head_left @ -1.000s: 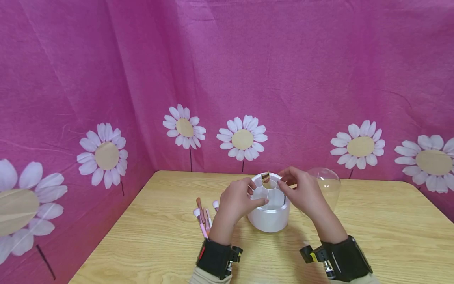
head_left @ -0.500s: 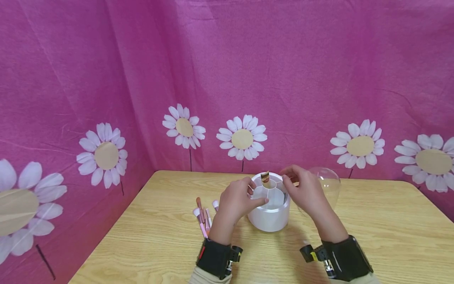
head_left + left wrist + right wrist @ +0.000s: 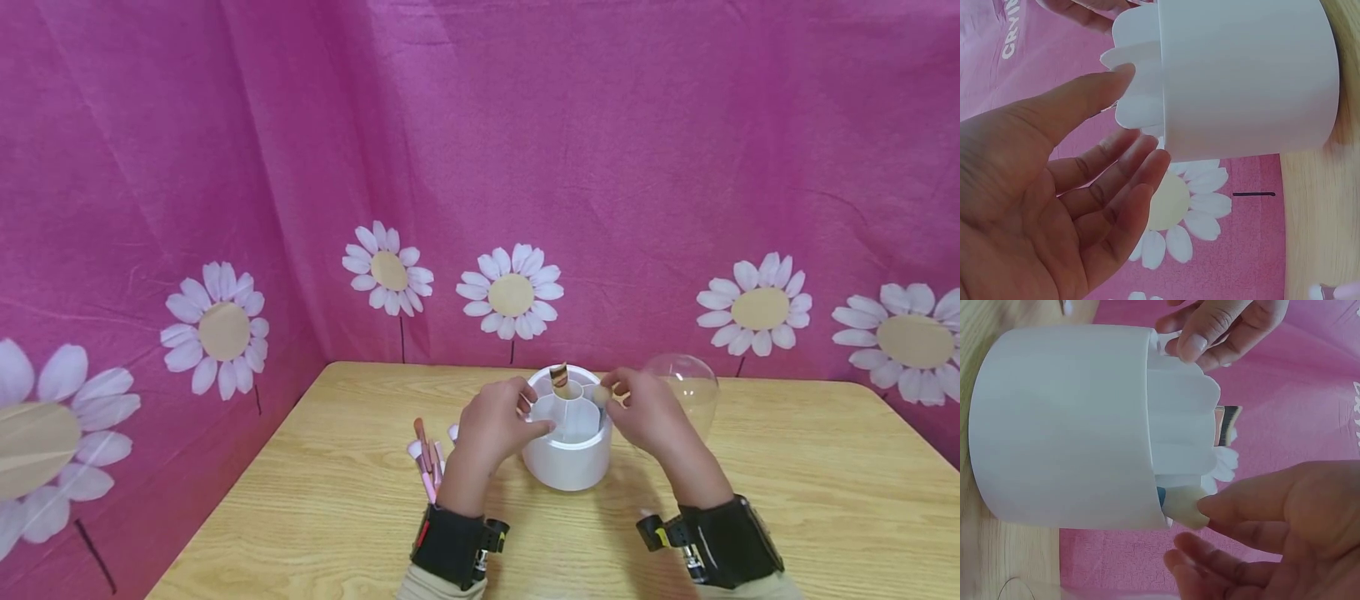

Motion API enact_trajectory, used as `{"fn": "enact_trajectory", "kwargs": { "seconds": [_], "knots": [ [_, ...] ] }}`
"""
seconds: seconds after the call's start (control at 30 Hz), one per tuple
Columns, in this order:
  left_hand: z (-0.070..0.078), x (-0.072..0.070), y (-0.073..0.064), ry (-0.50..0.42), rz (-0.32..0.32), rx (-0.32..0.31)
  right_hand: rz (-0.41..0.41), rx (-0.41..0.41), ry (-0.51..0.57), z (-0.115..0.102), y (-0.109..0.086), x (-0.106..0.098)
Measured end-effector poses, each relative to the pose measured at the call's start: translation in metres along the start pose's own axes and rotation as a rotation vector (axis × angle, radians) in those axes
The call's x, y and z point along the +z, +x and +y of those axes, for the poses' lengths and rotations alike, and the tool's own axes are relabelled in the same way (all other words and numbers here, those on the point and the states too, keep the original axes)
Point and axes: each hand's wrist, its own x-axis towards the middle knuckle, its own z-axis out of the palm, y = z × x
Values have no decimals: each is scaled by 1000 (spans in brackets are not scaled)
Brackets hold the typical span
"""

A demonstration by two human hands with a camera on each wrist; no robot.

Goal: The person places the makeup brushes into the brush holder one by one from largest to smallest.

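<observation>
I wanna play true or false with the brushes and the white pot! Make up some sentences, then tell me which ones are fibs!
1. The right hand pinches a pale, fluffy brush. True.
2. The white pot has fallen on its side. False: it stands upright on the table.
3. The left hand is at the pot's rim. True.
4. Every brush is inside the pot. False: some other brushes are outside it, near the left forearm.
5. A brush with stripy bristles pokes up from the pot. True.
6. The pot is covered. False: its top is open, and a clear dome is to its right.
</observation>
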Motion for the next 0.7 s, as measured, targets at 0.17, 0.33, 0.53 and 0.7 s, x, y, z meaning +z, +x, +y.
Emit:
{"fn": "enact_trajectory", "kwargs": {
  "seconds": [0.17,0.33,0.53,0.7],
  "knots": [
    [-3,-1,0,-18,4,-9,32,-9,12,-1,-1,-1],
    [-2,1,0,-8,1,-4,82,-28,-10,-5,-2,-2],
    [1,2,0,3,-3,5,247,-8,-16,-6,-2,-1],
    [1,4,0,2,-2,21,292,8,20,-7,-1,4]
  ]
}}
